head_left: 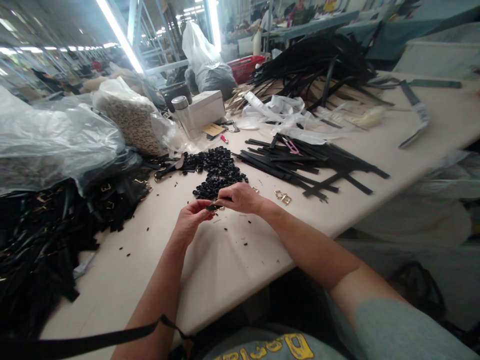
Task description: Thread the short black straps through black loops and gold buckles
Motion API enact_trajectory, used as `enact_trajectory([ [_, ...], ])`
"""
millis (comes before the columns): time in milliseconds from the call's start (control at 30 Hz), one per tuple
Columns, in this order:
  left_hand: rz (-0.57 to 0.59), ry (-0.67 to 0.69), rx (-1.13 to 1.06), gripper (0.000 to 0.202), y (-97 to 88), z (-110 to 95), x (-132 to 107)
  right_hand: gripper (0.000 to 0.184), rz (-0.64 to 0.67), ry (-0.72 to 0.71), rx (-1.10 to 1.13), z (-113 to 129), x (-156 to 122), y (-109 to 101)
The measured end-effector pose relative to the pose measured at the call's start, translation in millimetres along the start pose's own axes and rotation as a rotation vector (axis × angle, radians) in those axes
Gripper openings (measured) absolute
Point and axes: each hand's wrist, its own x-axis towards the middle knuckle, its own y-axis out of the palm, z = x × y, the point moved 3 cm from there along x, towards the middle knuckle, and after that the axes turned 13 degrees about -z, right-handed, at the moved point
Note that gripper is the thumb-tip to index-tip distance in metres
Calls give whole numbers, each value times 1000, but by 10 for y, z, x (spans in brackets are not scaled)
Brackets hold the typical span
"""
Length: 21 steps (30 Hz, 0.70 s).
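Observation:
In front of me, above the table, my left hand (190,216) pinches a short end of black strap (211,207) between thumb and fingertips. My right hand (242,197) is closed at the same strap, its fingertips meeting the left ones. A gold glint shows just under the fingers, perhaps a buckle; the hands hide most of it. Right behind the hands lies a pile of small black loops (215,170). A few gold buckles (283,197) rest on the table to the right of my right hand.
Black strips (300,162) lie to the right, with pink-handled snips (290,146) on them. Black straps with buckles (33,240) heap up at left, beside clear plastic bags (125,117). A bottle (183,112) and a white box (206,107) stand behind. Small black scraps dot the table (225,270).

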Motion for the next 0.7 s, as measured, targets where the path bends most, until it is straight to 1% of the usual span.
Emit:
enact_trajectory([
  [67, 10, -36, 30, 37, 9, 3, -5, 28, -60, -71, -61, -2, -4, 6],
  [167, 0, -86, 46, 36, 44, 31, -17, 27, -138, -201, -58, 29, -2, 2],
  [233, -43, -96, -14, 35, 73, 54, -19, 22, -249, -276, -26, 58, 8, -44],
  [300, -103, -105, -126, 34, 100, 80, -12, 17, -393, -276, 7, 71, 16, -110],
  [333, -131, -112, -186, 34, 111, 94, -4, 16, -450, -243, 23, 69, 16, -134],
  [367, -157, -120, -239, 35, 119, 108, 6, 17, -481, -196, 42, 62, 14, -141],
  [400, -180, -127, -283, 35, 124, 123, 18, 19, -476, -144, 67, 55, 11, -127],
  [433, -200, -128, -318, 36, 126, 135, 29, 21, -436, -98, 106, 51, 6, -91],
  [533, -233, -106, -378, 36, 126, 163, 56, 23, -252, 29, 281, 45, -14, 96],
  [567, -233, -97, -383, 37, 130, 170, 59, 24, -220, 86, 361, 39, -20, 159],
  [700, -219, -60, -344, 37, 168, 185, 33, 38, -195, 424, 790, 4, -36, 343],
])
